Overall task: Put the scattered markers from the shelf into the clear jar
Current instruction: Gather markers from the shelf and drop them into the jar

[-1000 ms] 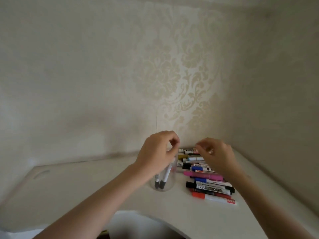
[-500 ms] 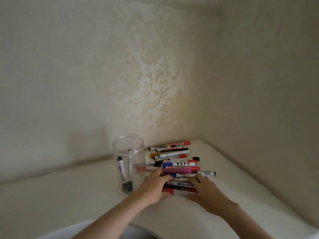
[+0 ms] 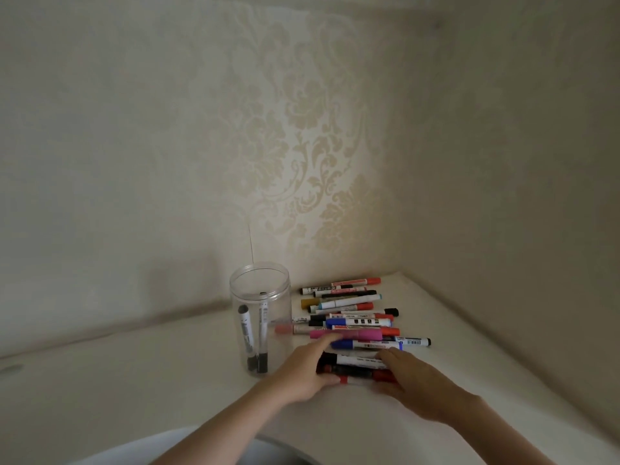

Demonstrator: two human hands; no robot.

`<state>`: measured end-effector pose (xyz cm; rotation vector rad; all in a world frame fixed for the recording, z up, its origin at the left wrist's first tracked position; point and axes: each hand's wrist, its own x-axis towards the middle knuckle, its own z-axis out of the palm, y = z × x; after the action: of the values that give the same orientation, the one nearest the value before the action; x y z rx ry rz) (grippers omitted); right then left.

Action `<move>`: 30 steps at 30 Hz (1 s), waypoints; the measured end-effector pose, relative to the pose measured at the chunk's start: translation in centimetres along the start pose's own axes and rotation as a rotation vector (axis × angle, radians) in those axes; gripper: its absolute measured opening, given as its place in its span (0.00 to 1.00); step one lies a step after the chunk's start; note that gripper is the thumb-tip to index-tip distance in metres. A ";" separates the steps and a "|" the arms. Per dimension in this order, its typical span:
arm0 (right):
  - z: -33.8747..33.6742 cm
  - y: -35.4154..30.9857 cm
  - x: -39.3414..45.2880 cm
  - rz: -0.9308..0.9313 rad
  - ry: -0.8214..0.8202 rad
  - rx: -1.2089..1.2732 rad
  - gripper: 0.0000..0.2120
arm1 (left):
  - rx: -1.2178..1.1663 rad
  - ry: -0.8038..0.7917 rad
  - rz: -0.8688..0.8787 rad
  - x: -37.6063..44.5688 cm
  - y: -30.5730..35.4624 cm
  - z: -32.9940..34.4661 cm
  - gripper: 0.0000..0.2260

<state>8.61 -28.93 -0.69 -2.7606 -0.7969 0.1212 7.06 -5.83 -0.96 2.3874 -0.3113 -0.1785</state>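
Observation:
A clear jar (image 3: 281, 298) stands upright on the white shelf (image 3: 151, 380), with two black-capped markers (image 3: 254, 337) leaning inside it. To its right lies a pile of several markers (image 3: 352, 317) in red, blue, pink, black and yellow. My left hand (image 3: 300, 369) is at the left end of the nearest markers (image 3: 357, 365), thumb in front of them and fingers over the top. My right hand (image 3: 414, 380) clasps the right end of the same black and red markers between fingers and thumb.
The shelf sits in a corner, with patterned wallpaper (image 3: 312, 146) behind and a plain wall (image 3: 520, 196) close on the right. The shelf's front edge curves inward (image 3: 208, 434) below my arms. Bare shelf surface extends left of the jar.
A second ago my left hand was over the jar and my right hand was raised above the pile. Both hands have come down onto the nearest markers of the pile. The view has shifted right.

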 end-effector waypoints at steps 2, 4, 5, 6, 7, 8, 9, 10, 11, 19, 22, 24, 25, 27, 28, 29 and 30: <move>0.1 0.2 -0.4 0.007 0.022 0.053 0.19 | -0.050 0.039 -0.038 -0.1 0.2 0.1 0.28; 0.1 0.4 -0.7 0.020 0.051 0.131 0.16 | -0.102 0.084 -0.069 -0.1 0.2 0.2 0.23; 0.1 0.5 -0.8 0.030 0.073 0.197 0.14 | -0.177 0.115 -0.088 -0.1 0.2 0.1 0.20; 0.0 0.5 -1.0 0.044 0.111 0.268 0.10 | -0.300 0.155 -0.118 -0.1 0.5 0.0 0.17; -0.1 0.7 -1.2 0.067 0.159 0.331 0.07 | -0.435 0.204 -0.145 -0.1 0.8 -0.1 0.15; -0.1 1.0 -1.2 0.093 0.212 0.385 0.04 | -0.561 0.262 -0.158 0.0 1.4 -0.3 0.13; -0.2 1.3 -1.3 0.114 0.265 0.434 0.03 | -0.649 0.328 -0.151 0.0 2.2 -0.7 0.12; -0.3 1.6 -1.2 0.135 0.309 0.485 0.04 | -0.678 0.401 -0.130 0.0 3.1 -1.3 0.10; -0.6 1.8 -1.2 0.150 0.346 0.541 0.06 | -0.636 0.479 -0.090 -0.1 4.2 -2.1 0.07; -7.9 -2.6 0.2 0.189 0.485 0.996 0.13 | -0.432 0.857 0.332 -3.3 10.2 -14.7 0.06; -12.1 -6.1 0.9 0.127 0.540 0.893 0.13 | -0.362 0.979 0.299 -5.5 7.9 -19.0 0.08; -14.3 -9.0 1.6 0.071 0.557 0.777 0.11 | -0.257 0.994 0.226 -6.4 6.1 -20.2 0.09; -15.0 -10.5 2.2 0.037 0.557 0.727 0.11 | -0.207 0.975 0.184 -6.6 5.4 -20.2 0.09; -15.8 -13.5 3.7 -0.016 0.534 0.658 0.09 | -0.121 0.915 0.114 -6.6 4.2 -19.5 0.08; -15.9 -14.7 4.4 -0.031 0.507 0.620 0.08 | -0.080 0.880 0.075 -6.5 3.6 -19.1 0.08; -15.8 -15.5 5.0 -0.039 0.477 0.565 0.08 | -0.042 0.845 0.027 -6.4 3.1 -18.8 0.08; -15.7 -16.0 5.5 -0.038 0.437 0.492 0.07 | -0.011 0.819 -0.017 -6.3 2.6 -18.5 0.08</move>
<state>7.49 -16.61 18.80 -2.1912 -0.6012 -0.2536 4.50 5.88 14.66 2.2340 0.0998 0.7685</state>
